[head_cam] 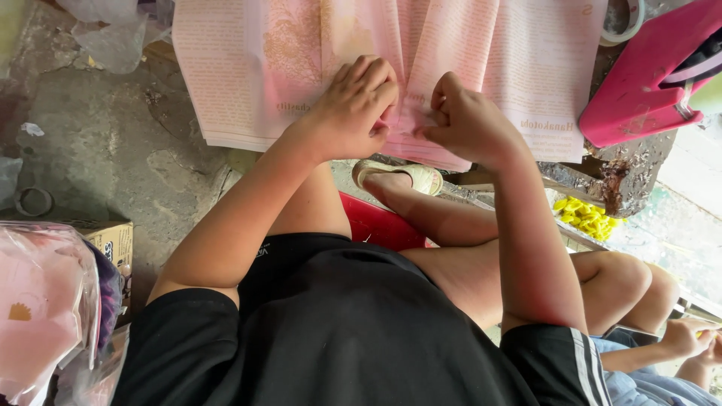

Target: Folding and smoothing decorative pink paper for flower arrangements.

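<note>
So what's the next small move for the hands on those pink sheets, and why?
Probably press the pinched fold flat. Both the left hand and the right hand pinch the near edge of the pink sheets, where the paper stands creased between them rather than lying flat on the table.

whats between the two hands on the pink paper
In the head view, only a pinched fold of the pink printed sheets lies between the left hand and the right hand; both grip it, nearly touching.

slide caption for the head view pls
Both hands, left hand and right hand, pinch folds in pink printed paper.
</note>
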